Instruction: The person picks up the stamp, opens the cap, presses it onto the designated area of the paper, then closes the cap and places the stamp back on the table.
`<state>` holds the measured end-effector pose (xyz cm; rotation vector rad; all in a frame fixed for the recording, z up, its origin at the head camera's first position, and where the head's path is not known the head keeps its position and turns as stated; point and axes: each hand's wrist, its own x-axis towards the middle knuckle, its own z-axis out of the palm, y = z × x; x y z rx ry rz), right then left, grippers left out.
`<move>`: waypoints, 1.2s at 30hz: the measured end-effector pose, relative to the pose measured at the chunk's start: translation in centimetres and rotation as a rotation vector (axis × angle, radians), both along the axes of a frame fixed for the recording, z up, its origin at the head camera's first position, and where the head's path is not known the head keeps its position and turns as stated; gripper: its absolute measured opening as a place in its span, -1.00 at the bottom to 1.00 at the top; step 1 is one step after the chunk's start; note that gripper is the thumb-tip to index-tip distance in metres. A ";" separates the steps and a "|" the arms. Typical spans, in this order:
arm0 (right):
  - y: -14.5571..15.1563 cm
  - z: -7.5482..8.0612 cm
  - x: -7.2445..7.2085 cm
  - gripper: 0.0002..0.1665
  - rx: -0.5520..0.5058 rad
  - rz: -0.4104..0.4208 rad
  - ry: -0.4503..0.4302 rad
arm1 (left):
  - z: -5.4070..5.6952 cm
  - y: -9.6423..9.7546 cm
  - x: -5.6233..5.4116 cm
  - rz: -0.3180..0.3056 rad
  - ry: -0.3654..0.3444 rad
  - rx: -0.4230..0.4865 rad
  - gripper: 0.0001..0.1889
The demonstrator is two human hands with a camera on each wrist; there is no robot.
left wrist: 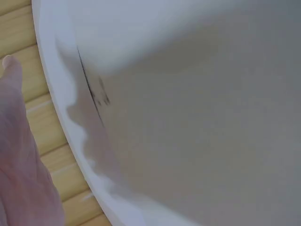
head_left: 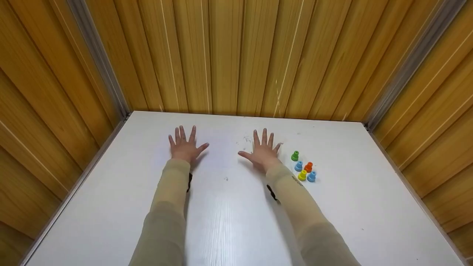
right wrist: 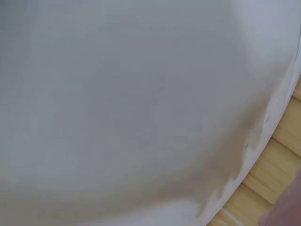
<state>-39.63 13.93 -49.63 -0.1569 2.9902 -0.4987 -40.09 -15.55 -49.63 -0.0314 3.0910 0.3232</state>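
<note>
My left hand (head_left: 183, 148) is stretched out, palm down with fingers spread, over the left half of the white table (head_left: 229, 221). Part of this hand (left wrist: 23, 165) shows at the left edge of the left wrist view, holding nothing. My right hand (head_left: 264, 153) is spread the same way to its right, its thumb pointing inward. Only a sliver of it (right wrist: 284, 205) enters the right wrist view. Nearest to the right hand stands a small green peg-like piece (head_left: 295, 156). Close by are two light blue pieces (head_left: 298, 166), an orange-red one (head_left: 308, 167) and a yellow one (head_left: 302, 175).
A faint bluish-white patch (head_left: 221, 147) lies on the tabletop between and under the hands. Dark scuffs (head_left: 248, 139) mark the surface near the right thumb. Wood-patterned panels (head_left: 225, 55) wall the back and both sides, with grey metal posts (head_left: 99, 55) at the corners.
</note>
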 end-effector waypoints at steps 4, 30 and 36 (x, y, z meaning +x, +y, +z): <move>-2.0 0.0 0.2 0.34 0.004 0.050 -0.006 | 0.0 -1.3 1.0 0.043 -0.020 0.033 -0.13; -6.5 -0.5 1.9 -0.05 -0.076 0.133 -0.128 | 0.7 5.2 2.0 -0.013 -0.170 0.027 -0.22; -4.4 -0.4 1.4 -0.08 -0.049 0.093 -0.168 | 1.5 7.6 2.7 -0.055 -0.207 0.023 -0.19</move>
